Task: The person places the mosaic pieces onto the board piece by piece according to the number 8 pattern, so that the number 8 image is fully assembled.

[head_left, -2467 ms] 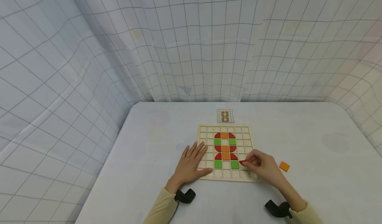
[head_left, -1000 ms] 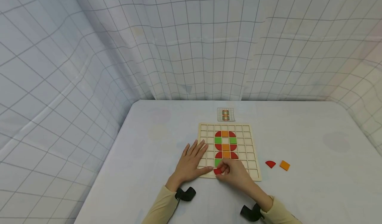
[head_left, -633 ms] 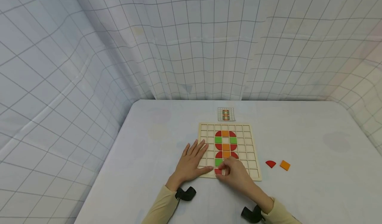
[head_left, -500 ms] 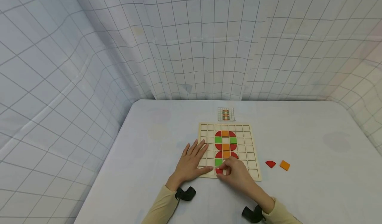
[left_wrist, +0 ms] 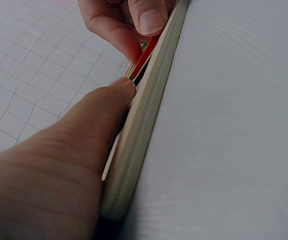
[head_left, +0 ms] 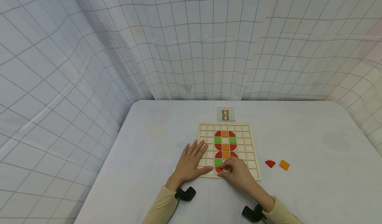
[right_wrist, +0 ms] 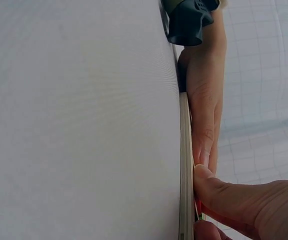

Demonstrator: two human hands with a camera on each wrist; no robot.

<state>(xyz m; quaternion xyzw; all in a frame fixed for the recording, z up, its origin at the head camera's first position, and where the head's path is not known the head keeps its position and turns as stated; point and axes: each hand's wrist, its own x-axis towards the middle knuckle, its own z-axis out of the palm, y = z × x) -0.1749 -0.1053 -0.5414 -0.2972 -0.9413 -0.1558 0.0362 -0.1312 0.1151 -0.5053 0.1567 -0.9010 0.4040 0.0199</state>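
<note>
My right hand point(head_left: 237, 174) pinches a red quarter-circle tile point(head_left: 219, 170) between thumb and index finger. The tile is at the bottom row of the wooden grid board point(head_left: 248, 147), just below a green square tile point(head_left: 218, 162). Part of the tile is covered by the fingers. Flat on the board's left side rests my left hand point(head_left: 189, 166), fingers spread, thumb along the lower rows. In the left wrist view, the red tile point(left_wrist: 146, 55) appears tilted at the board's edge. Above it on the board, red, green and orange tiles form a figure-eight shape, its lower right hidden by my right hand.
To the right of the board lie a loose red quarter-circle tile point(head_left: 270, 164) and an orange square tile point(head_left: 284, 165). Behind the board is a small pattern card point(head_left: 225, 114) with the same colours. Gridded white curtains point(head_left: 197, 44) stand around the table.
My right hand has moved left from the board's right part to its bottom row, shifting the red tile slightly there. A red quarter-circle now lies beside the orange square. My left hand stays put.
</note>
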